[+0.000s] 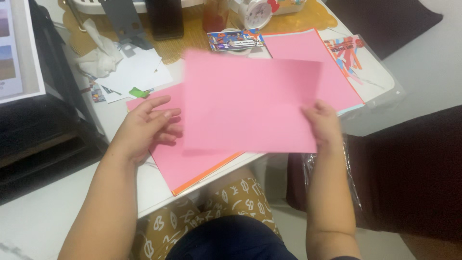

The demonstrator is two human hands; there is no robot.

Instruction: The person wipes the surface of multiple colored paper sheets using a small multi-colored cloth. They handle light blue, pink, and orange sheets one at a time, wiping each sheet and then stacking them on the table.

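- Nearest, the person's lap in a patterned mustard garment (236, 202) sits below the white table (38, 216), so the sheet hangs over the table edge with nothing under its lower part.
- Just above, the right hand (323, 123) pinches the lower right corner of a pink paper sheet (250, 101), fingers closed on it; this grip alone carries the sheet, so it should stay firm near the corner without creasing.
- Beside it, the left hand (147, 127) is open, fingers spread and slack, close to the sheet's left edge; whether it touches the sheet I cannot tell. Taking that edge would likely steady the paper, which looks blurred.
- Underneath lies a stack of pink paper with an orange sheet below (192, 168), reaching past the table edge; a careless brush could slide it off.
- Farther back, a second pink stack (332, 72) lies at the right, next to a clear bag of coloured paper scraps (349, 55).
- Farthest, a crumpled white tissue (98, 50), a small white alarm clock (255, 12) and a colourful card (233, 39) crowd the back.
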